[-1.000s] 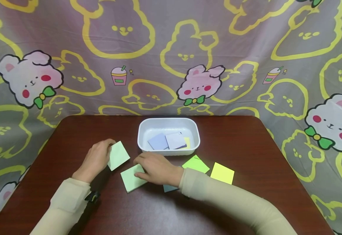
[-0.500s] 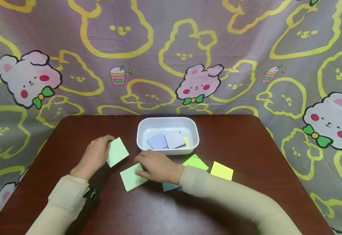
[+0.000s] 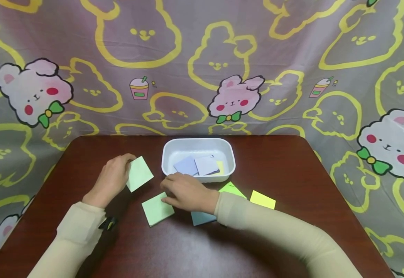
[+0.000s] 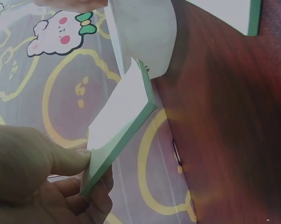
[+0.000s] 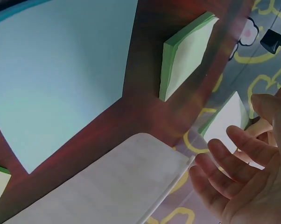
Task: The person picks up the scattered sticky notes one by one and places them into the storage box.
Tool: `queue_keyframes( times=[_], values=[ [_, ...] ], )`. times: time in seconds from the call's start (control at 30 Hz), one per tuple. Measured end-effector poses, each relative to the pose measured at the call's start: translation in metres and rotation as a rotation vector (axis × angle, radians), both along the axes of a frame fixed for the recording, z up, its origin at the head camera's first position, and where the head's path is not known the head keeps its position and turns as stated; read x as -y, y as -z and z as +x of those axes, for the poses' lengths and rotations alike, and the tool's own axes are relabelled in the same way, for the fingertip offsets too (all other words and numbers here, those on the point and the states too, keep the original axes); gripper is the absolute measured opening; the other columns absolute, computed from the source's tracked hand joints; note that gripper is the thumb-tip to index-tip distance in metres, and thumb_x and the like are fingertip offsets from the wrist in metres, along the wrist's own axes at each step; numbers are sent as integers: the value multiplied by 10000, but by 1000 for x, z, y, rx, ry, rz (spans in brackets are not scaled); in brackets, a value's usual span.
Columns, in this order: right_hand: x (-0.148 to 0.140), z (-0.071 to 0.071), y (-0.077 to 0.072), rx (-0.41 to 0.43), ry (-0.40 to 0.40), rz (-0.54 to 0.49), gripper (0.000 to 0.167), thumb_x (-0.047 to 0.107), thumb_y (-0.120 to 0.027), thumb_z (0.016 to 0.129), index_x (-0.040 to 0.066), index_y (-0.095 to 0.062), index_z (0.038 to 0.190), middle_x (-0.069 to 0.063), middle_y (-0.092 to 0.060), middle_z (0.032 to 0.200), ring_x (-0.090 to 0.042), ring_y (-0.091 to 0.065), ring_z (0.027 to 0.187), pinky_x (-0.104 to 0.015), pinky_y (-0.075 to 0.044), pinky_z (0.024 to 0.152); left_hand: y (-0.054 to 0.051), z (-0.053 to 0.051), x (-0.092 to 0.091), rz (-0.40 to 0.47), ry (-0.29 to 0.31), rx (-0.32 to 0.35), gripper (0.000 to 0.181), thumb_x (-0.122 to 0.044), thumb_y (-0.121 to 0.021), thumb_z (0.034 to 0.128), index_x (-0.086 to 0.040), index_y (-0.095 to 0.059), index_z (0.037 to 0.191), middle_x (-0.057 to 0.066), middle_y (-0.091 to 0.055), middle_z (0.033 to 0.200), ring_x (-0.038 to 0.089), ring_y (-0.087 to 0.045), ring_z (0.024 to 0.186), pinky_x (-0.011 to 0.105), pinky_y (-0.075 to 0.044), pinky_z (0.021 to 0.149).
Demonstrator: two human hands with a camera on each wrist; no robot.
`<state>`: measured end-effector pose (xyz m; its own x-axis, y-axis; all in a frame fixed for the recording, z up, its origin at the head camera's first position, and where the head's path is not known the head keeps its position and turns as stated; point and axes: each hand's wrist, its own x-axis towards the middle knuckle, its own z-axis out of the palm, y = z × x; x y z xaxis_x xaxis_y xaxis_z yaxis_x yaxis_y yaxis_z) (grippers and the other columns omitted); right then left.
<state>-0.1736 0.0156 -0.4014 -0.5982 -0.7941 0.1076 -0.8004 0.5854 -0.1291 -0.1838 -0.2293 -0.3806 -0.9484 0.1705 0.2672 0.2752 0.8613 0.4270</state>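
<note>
"What's the left hand got there?"

"A pale green note pad. The thumb lies on its face, the fingers go underneath, so it's pinched firmly by the edge. It's held up at a tilt, left of the white tub."

"And the right hand?"

"Nothing in it. From the wrist you can see its fingers loosely bent, with the thumb standing off from them. It hovers just in front of the tub, close to a second green pad lying flat on the table."

"So the two hands are apart?"

"Yes, with a gap between them. Near the right wrist there's a blue pad, partly covered from where we stand. A bright green one and a yellow one lie further right, both partly behind the sleeve."

"Anything in the tub?"

"Two pale bluish pads, one overlapped by the other, and a bit of yellow paper beside them. Behind it all hangs that rabbit-print curtain."
</note>
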Motion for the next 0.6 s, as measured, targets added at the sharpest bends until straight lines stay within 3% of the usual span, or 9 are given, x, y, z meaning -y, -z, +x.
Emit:
queue_keyframes(
  times=[0.6],
  values=[
    [-2, -10, -16, 9, 40, -4, 368, 393, -658, 971, 134, -661, 1232, 1, -673, 1159, -173, -644, 1070, -335, -527, 927, -16, -6, -12, 21, 22, -14, 251, 25, -485, 999, 27, -664, 1176, 251, -708, 1110, 444, -668, 978, 591, -497, 805]
  ],
)
